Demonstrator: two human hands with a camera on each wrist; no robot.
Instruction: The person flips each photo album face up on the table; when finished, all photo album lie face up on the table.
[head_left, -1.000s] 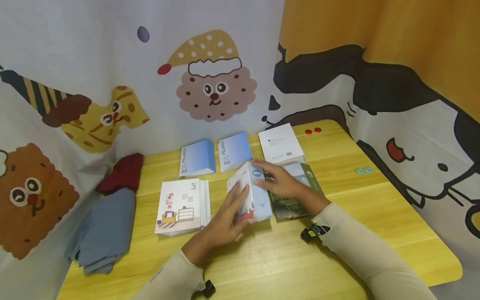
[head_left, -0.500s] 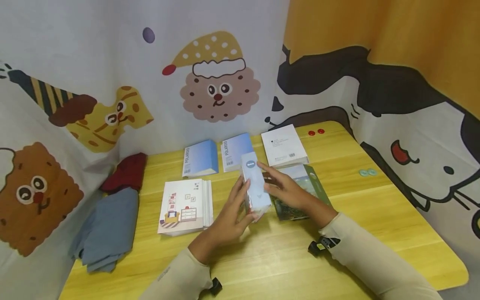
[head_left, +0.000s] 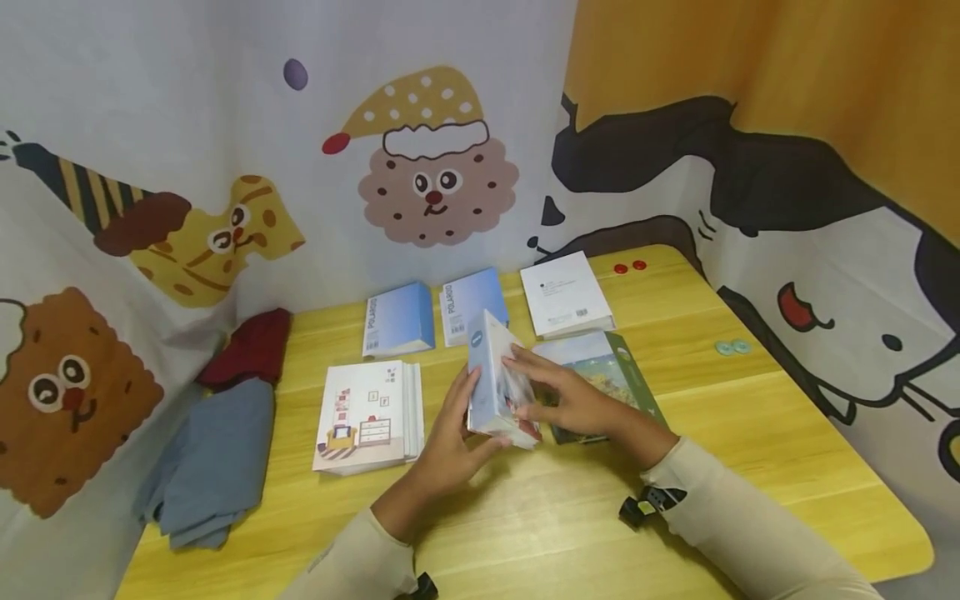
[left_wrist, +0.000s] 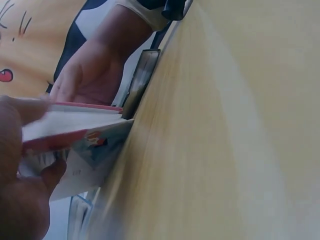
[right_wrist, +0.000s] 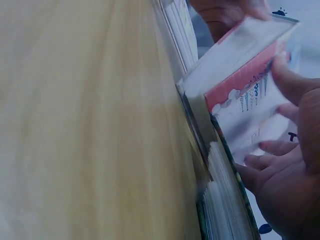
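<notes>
Both hands hold a thick photo album with a pale blue spine, tilted up near the middle of the table. My left hand grips its left side, the thumb by the lower edge. In the left wrist view that thumb presses beside a barcode. My right hand has its fingers and thumb on the right-hand cover. The right wrist view shows a red strip along the album's edge. Behind the right hand lies a green-edged album with a landscape cover, partly hidden by that hand.
A white album stack with a furniture drawing lies left. Two blue albums and a white one stand along the back. Folded grey cloth and dark red cloth lie far left. Red discs and pale green discs sit right.
The held album has turned in the hands. Its blue spine has swung to the left, and the cover on its right side now shows. The right fingers have moved onto that cover.
</notes>
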